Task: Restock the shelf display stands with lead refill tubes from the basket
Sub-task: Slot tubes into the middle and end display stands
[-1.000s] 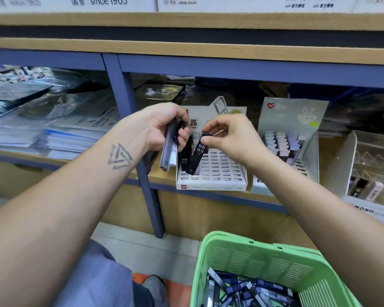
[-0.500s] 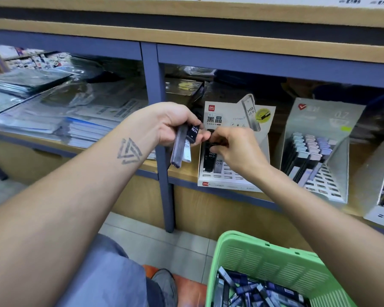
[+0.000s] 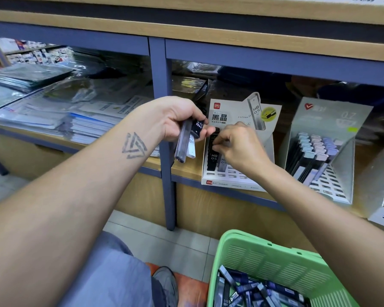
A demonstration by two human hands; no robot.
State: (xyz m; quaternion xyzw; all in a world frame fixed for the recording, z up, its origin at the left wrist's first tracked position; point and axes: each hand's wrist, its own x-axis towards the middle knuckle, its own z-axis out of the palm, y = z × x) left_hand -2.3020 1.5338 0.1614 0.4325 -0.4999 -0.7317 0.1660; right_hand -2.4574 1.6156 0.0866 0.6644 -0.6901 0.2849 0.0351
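Left hand (image 3: 177, 120) grips a bundle of lead tubes (image 3: 187, 140); right hand (image 3: 237, 147) just beside it pinches a black tube (image 3: 212, 156) in the display stand (image 3: 233, 180), fingertips hiding its cap.

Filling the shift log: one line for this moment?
left hand: holds spare tubes | right hand: seating black HB tube in white cardboard stand | green plastic basket: stocked

basket (image 3: 273, 262) lt green | tubes in my left hand (image 3: 177, 122) blk/grey w/ white HB txt | display stand (image 3: 228, 180) white | shelf frame (image 3: 162, 85) blue-grey
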